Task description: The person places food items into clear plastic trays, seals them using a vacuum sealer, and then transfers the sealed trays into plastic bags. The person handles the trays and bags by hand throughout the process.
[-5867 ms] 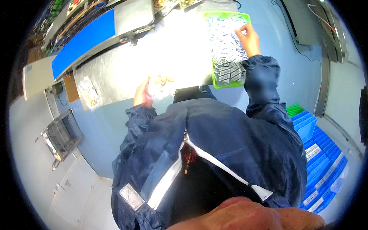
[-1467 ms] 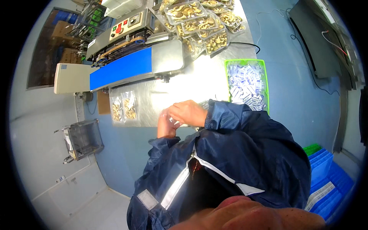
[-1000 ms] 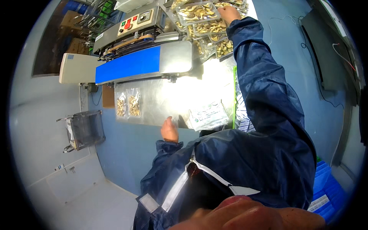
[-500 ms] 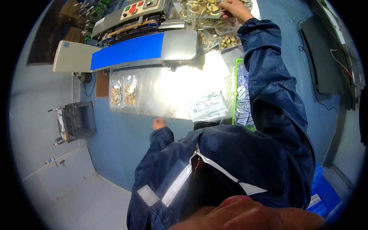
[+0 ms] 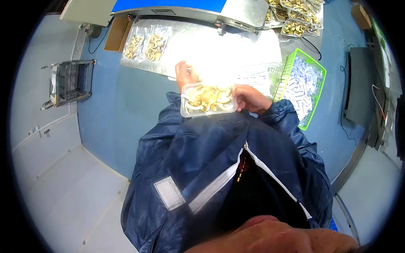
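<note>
Close in front of my jacket is a clear plastic tray (image 5: 184, 110) of dried, sliced mushrooms (image 5: 206, 98). My right hand (image 5: 253, 99) grips its right end, thumb and fingers around the rim. My left hand (image 5: 185, 76) is just beyond the tray's far left corner, fingers apart and slightly bent; its lower part is hidden behind the tray. Further left on the brightly lit table (image 5: 181, 46) lie two flat clear bags of mushroom pieces (image 5: 155, 45).
A blue-topped conveyor machine (image 5: 177, 5) spans the far edge. Stacked mushroom trays (image 5: 294, 28) stand at the far right. To the right is a green basket (image 5: 321, 84) of small white-and-blue packets (image 5: 298, 93). Printed plastic bags (image 5: 255, 78) lie beside it, partly washed out by glare.
My right hand has come back from the far stack with a mushroom tray, now close to my body. My left hand has risen to the table's near edge. The view has shifted.
</note>
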Demonstrator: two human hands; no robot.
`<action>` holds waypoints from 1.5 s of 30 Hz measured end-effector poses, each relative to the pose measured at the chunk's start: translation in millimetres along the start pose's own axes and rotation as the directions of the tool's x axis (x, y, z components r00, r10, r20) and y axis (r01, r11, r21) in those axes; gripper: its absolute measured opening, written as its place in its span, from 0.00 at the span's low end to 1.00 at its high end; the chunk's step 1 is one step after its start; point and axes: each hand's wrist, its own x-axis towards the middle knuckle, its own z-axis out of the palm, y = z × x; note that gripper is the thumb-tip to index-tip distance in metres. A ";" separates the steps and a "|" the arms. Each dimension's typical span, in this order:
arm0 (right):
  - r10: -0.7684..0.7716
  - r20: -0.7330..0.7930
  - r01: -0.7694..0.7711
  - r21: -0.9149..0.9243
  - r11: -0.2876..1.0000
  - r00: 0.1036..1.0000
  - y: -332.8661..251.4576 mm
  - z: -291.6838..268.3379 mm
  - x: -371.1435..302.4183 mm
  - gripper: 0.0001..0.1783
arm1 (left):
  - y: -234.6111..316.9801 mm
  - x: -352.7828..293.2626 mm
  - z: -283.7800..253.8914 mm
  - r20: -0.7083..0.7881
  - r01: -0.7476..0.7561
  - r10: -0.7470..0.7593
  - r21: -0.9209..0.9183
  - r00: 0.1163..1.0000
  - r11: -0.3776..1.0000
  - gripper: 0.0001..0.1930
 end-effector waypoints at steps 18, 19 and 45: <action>-0.048 -0.104 0.080 0.340 0.937 0.993 95.6 -10.0 -13.1 0.06 | -66.3 -29.4 -7.4 0.264 -0.208 0.201 -0.002 0.943 0.978 0.08; 0.002 -0.132 0.039 0.306 0.951 0.991 81.0 14.3 -18.9 0.05 | -54.5 -27.3 -7.9 0.276 -0.180 0.158 0.057 0.948 0.982 0.09; -0.271 -0.359 0.162 -0.306 0.938 0.893 108.8 -35.7 36.2 0.07 | 35.7 -36.3 -34.2 0.770 -0.349 -0.070 0.367 0.635 0.862 0.06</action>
